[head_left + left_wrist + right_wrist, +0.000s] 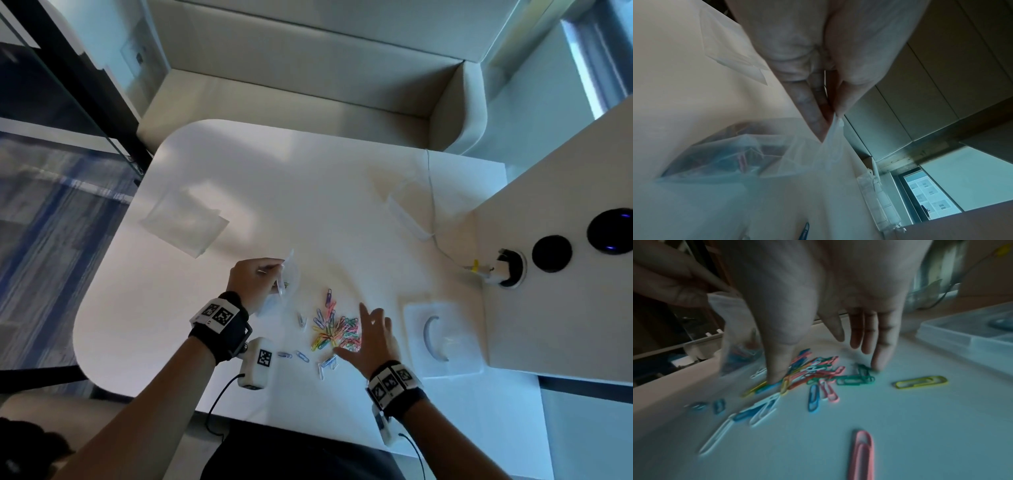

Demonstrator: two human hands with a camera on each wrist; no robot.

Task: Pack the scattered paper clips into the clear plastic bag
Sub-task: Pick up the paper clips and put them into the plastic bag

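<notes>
A heap of coloured paper clips [334, 330] lies on the white table [260, 178], with several loose ones [301, 356] nearer me. My left hand [255, 279] pinches the rim of the clear plastic bag [286, 284] and holds it up left of the heap; a few clips [742, 160] show inside the clear plastic bag [760, 155]. My right hand [371, 337] is spread over the heap's right side. In the right wrist view its thumb and little finger [882, 353] touch the paper clips [813, 371], fingers straight, holding nothing.
A clear plastic box [442, 337] stands right of my right hand. Spare flat bags [186, 219] lie at the far left, another clear packet [407, 216] and a cable at the far right. A raised white panel [561, 308] with round ports bounds the right side.
</notes>
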